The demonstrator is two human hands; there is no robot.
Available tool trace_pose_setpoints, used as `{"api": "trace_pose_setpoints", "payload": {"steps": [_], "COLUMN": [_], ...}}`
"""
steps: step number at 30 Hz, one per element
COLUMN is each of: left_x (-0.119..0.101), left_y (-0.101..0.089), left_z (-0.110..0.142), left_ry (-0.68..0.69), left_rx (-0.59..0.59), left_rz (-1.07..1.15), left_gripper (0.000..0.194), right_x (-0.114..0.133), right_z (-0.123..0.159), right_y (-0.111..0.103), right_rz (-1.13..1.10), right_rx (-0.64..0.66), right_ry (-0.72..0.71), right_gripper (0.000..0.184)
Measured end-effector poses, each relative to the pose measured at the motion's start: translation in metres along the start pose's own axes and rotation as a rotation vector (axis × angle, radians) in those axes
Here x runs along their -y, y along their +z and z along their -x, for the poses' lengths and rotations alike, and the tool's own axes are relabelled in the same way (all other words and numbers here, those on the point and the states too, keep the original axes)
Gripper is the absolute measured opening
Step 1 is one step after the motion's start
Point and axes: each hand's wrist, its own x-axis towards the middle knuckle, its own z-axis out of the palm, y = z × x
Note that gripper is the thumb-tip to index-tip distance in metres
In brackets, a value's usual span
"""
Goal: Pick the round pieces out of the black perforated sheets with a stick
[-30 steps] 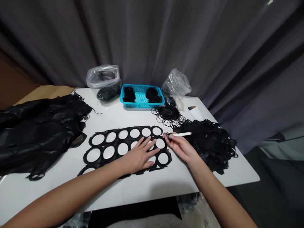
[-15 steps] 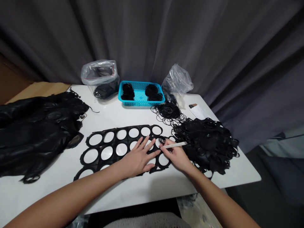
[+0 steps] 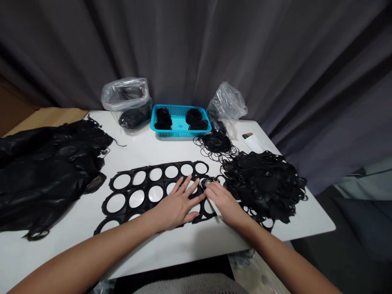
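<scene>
A black rubber-like sheet with rows of round holes (image 3: 129,187) lies on the white table. My left hand (image 3: 177,204) rests flat on its right part, fingers spread and holding nothing. At the sheet's right end, my right hand (image 3: 223,201) has its fingers bent together over a small bunch of thin black rings (image 3: 209,179). A slim white stick-like tool (image 3: 214,206) shows partly beneath that palm. The right fingertips are partly hidden, and whether they pinch a ring cannot be made out.
A heap of black punched scraps (image 3: 265,185) sits right of my right hand. Behind are loose black rings (image 3: 217,143), a blue basket (image 3: 180,132) with ring bundles, and two plastic bags (image 3: 126,98). Black sheets (image 3: 52,171) are piled at left.
My right hand has turned over, fingers curling downward onto the sheet. The white tool has swung from pointing right to lying under the palm. My left hand stays put.
</scene>
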Motion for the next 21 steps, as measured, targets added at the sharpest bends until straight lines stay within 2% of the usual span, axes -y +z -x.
{"api": "trace_pose_setpoints", "payload": {"steps": [2, 6, 8, 10, 13, 15, 18, 21], "left_x": [0.0, 0.001, 0.001, -0.002, -0.012, -0.021, -0.032, -0.036], "left_y": [0.0, -0.003, -0.004, -0.003, 0.001, 0.003, -0.002, -0.019], "left_z": [0.0, 0.001, 0.001, -0.002, -0.009, -0.014, -0.02, -0.025], "left_ry": [0.002, 0.001, 0.003, -0.003, -0.075, -0.135, -0.14, -0.153], "left_rx": [-0.003, 0.014, 0.021, 0.028, 0.036, 0.038, 0.05, 0.0], "left_rz": [-0.011, -0.033, -0.042, -0.053, -0.078, -0.083, -0.001, 0.242], "left_gripper": [0.062, 0.061, 0.062, 0.062, 0.059, 0.056, 0.042, 0.043], "right_x": [-0.012, -0.055, -0.07, -0.073, -0.059, -0.043, -0.021, -0.001], "right_z": [-0.007, -0.017, -0.017, -0.013, -0.004, 0.001, 0.005, 0.007], "right_y": [-0.008, -0.039, -0.054, -0.061, -0.059, -0.052, -0.042, -0.04], "right_rz": [0.099, 0.189, 0.045, -0.317, -0.949, -1.201, -1.349, -1.426], "right_rx": [-0.057, -0.414, -0.579, -0.67, -0.635, -0.569, -0.495, -0.418], "right_ry": [0.062, 0.386, 0.565, 0.697, 0.789, 0.821, 0.844, 0.842], "right_gripper": [0.018, 0.021, 0.022, 0.023, 0.035, 0.041, 0.04, 0.037]}}
